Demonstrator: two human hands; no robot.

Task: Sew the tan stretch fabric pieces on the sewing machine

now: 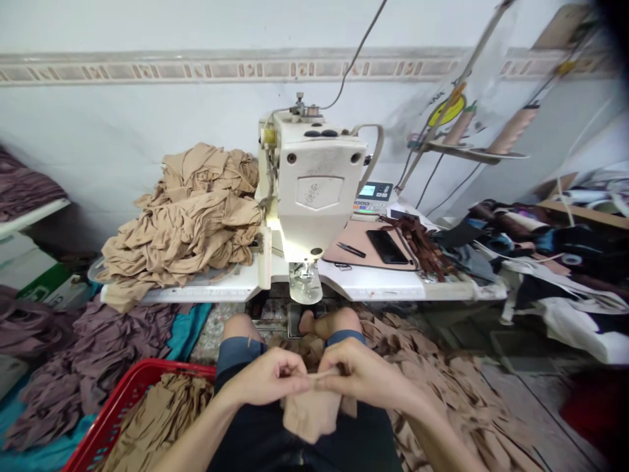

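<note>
Low in the frame, the left hand (268, 377) and right hand (363, 373) pinch the edge of a beige cloth piece (312, 413) between their fingers. No stitching shows on it; a beige pile (191, 216) at centre left suggests much remains, though which pieces are finished is unclear.

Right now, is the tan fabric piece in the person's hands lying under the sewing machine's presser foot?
No, the left hand and right hand pinch the tan fabric piece in front of the sewing machine, apart from it.
</note>
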